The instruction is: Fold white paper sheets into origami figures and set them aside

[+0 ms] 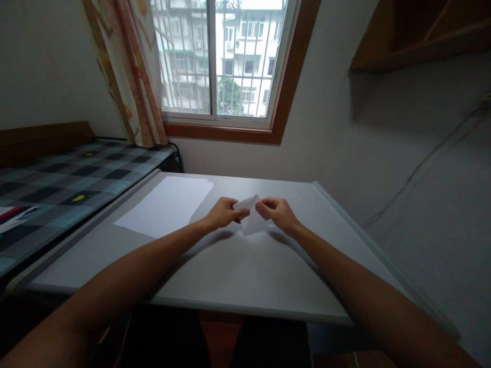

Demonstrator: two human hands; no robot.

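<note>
Between my two hands is a small piece of folded white paper (250, 222), held just over the table with a pointed corner upward. My left hand (225, 212) pinches its left side, thumb on the near face. On the right side, my right hand (276, 210) grips the paper between thumb and fingers near the top point. The fingers behind the paper are partly hidden. A stack of white paper sheets (169, 202) lies flat to the left of my left hand.
The white table (245, 276) has raised edges at its sides. Left of it stands a bed with a checked cover (76, 179). A wall and a barred window (230, 61) are behind. A wooden shelf (422, 51) hangs at upper right.
</note>
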